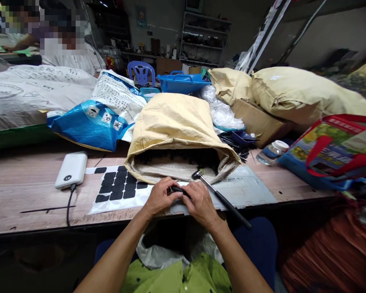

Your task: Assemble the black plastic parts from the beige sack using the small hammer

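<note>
My left hand [160,197] and my right hand [200,202] meet at the near edge of the wooden table [24,191], fingers curled around a small black part [179,189] held between them. Just behind them lies an open tan woven sack [173,126] with dark pieces showing in its mouth. A small hammer [217,194] lies beside my right hand, head toward the sack, handle reaching past the table edge. Left of my hands is a white sheet with several black square pads [117,187]. Under the hands sits a pale grey plate [247,189].
A white power bank [72,169] with a cable lies at left. Blue and white sacks [94,122], tan sacks [301,95], a cardboard box [256,120], a plastic bottle [271,151], a red-handled bag [335,148] and a blue basin [179,82] crowd the table. Another person [70,53] sits far left.
</note>
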Motion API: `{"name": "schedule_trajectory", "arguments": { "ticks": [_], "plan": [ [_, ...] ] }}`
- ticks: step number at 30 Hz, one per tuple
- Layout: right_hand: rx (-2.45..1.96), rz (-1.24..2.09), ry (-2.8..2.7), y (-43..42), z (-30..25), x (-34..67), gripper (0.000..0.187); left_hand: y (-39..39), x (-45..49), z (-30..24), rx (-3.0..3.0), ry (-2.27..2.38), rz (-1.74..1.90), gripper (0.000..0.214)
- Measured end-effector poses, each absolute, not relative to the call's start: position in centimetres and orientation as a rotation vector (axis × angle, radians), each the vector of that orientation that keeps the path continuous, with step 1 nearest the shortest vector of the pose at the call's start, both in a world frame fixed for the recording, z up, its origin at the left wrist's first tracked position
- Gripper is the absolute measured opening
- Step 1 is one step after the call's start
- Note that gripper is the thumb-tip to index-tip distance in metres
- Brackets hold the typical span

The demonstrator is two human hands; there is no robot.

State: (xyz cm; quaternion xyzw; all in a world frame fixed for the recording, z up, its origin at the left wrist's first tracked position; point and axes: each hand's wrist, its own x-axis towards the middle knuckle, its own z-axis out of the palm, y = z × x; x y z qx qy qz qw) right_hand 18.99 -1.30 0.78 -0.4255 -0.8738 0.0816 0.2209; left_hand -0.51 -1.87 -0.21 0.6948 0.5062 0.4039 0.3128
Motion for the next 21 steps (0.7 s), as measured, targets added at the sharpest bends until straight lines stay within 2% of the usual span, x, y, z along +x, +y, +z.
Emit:
{"name": "schedule_trajectory", "arguments": {
  "ticks": [5,11,21],
  "plan": [
    [-1.200,0.160,-2.431,-1.35,0.62,18.66,0.010,-1.64,-0.44,-0.51,1.821,1.341,1.080,0.016],
    [-1.179,0.233,-2.401,-1.10,0.50,18.81,0.011,-1.74,-0.43,-0.30,1.846,1.339,1.059,0.020],
    [-1.055,0.354,-2.436,-1.19,0.77,19.44,0.028,-2.04,-0.52,0.07,1.745,1.221,1.075,0.028]
  ]
}}
